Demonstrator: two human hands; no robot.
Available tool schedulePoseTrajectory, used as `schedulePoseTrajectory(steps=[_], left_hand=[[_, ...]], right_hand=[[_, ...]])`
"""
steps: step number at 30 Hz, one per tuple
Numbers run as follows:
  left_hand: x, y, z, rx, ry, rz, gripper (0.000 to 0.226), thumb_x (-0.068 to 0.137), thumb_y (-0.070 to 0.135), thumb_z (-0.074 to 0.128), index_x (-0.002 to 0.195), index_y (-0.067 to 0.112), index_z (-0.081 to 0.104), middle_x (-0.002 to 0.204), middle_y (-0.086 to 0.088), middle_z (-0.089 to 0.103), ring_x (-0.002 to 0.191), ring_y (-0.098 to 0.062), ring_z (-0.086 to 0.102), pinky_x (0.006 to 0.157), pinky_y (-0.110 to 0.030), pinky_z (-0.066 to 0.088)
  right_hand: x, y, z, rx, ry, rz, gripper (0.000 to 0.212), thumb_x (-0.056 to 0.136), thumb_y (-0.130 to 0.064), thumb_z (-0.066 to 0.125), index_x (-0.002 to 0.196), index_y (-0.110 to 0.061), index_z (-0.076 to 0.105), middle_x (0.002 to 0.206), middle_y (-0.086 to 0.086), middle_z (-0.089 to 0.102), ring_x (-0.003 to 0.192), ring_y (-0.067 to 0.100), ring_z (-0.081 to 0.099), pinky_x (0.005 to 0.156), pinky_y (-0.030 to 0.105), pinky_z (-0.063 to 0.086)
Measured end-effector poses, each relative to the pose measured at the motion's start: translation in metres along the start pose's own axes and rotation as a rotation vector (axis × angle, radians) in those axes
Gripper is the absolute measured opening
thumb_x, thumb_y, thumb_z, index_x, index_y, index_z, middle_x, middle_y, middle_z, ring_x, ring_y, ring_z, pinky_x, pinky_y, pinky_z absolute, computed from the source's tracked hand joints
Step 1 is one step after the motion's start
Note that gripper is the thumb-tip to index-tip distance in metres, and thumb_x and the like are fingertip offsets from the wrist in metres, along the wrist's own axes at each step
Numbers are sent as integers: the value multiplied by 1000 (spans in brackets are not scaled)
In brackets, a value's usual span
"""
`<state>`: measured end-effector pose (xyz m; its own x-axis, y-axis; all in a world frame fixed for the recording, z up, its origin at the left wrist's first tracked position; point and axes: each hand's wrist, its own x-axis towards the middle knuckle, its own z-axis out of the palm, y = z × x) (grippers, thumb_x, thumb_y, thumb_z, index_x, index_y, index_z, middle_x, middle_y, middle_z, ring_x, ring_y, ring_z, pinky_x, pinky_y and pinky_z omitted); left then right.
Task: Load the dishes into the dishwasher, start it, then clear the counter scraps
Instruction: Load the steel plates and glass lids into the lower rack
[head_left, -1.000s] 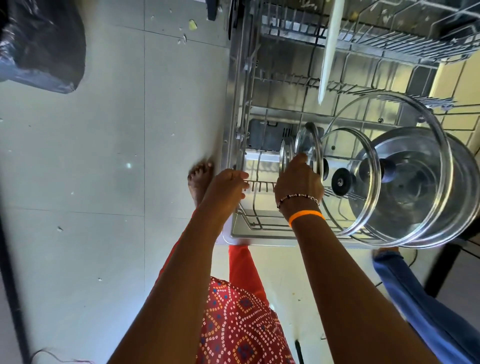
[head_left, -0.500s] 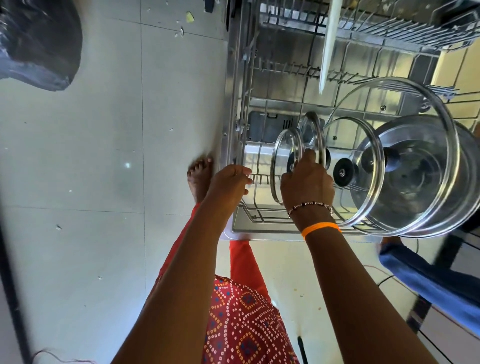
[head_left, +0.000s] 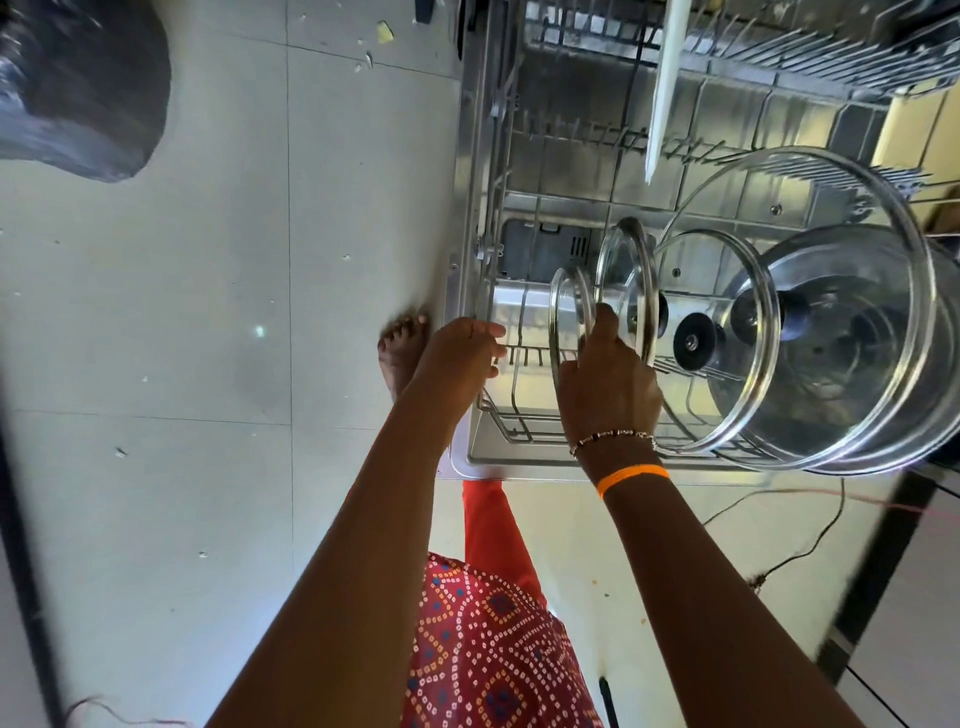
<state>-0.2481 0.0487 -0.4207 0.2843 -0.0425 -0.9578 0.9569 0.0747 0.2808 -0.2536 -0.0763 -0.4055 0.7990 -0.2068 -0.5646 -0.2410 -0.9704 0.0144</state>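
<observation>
While the right hand (head_left: 608, 371) curls its fingers around the rim of the small glass lid (head_left: 569, 312), that lid stands on edge in the lower rack (head_left: 506, 415) of the open dishwasher, just above the knuckles. Beside it, on the far side from the left hand, a second small lid (head_left: 631, 270) stands upright too, then a wider glass lid (head_left: 727, 343) with a black knob, and beyond that a large glass lid (head_left: 852, 291) leaning against a steel pot (head_left: 883, 358). The left hand (head_left: 457, 353) rests at the rack's near left corner, its fingers loosely bent over the wire; whether it truly grips the wire cannot be told. Ahead of both hands a white plate (head_left: 665, 83) stands edge-on. A beaded bracelet (head_left: 613, 435) and an orange band (head_left: 631, 475) circle the right wrist. Left of the left hand lies a bare foot (head_left: 400, 348) on the tiled floor (head_left: 182, 364).
</observation>
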Motion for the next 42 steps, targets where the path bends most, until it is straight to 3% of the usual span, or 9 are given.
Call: schedulePoseTrajectory(steps=[4,7,10,14,18,25,31,39,42], left_hand=[[0,5,-1,13,-1,23,31,97,0,33,120,-1,54,88,-1,58,68,-5,51,47,-7,42],[-2,5,-2,6,-3,26,31,97,2,34,120,-1,54,82,2,55,68,-6,50,49,-7,41],[-4,4,-4,0,-13,9,31,97,2,34,121,-1,54,81,4,54,68,-7,50,55,-12,40],[-3,2,-4,-9,-19,18,32,98,1,32,122,-3,52,82,2,53,72,-7,50,51,-6,41],[-1,0,-1,9,-21,32,30,97,2,34,120,0,53,83,4,54,71,-7,51,60,-13,42],[1,1,3,28,-29,0,33,96,4,34,121,3,55,99,-5,58,70,-7,52,48,-7,42],[1,2,0,-26,-50,-12,33,98,6,32,124,-1,51,82,3,53,70,-7,50,55,-12,41],[-1,8,0,58,-42,9,32,96,6,35,121,6,55,105,-4,57,73,-6,53,58,-15,39],[-3,7,-2,79,-43,28,32,96,5,35,120,5,55,105,-4,56,72,-5,52,50,-9,43]], right_hand=[[2,-4,3,-9,20,12,38,91,-10,45,128,-12,36,106,12,67,89,37,65,67,37,47],[1,-7,2,-14,1,0,36,91,-8,42,126,-10,37,102,15,67,88,39,65,64,36,44],[-3,-5,-2,-7,-6,68,40,91,-10,44,130,-11,35,108,14,66,92,39,63,70,38,47],[-5,-3,-10,28,-23,131,40,92,-8,45,131,-6,36,113,17,59,96,38,59,75,41,45],[0,-5,-14,35,-50,130,40,92,-5,44,131,-3,36,116,19,56,100,40,57,78,44,46],[17,-9,-4,-48,-48,130,36,92,-7,43,128,-3,38,112,16,59,98,38,60,72,41,47],[35,-10,1,-102,-147,77,55,92,-8,44,141,1,20,119,20,60,107,38,59,81,39,49],[43,-15,12,35,-189,117,63,90,-6,47,145,-4,15,132,19,51,112,38,57,85,39,48],[37,-17,16,21,-126,107,64,91,-4,41,147,-6,11,143,14,39,118,36,52,85,38,47]])
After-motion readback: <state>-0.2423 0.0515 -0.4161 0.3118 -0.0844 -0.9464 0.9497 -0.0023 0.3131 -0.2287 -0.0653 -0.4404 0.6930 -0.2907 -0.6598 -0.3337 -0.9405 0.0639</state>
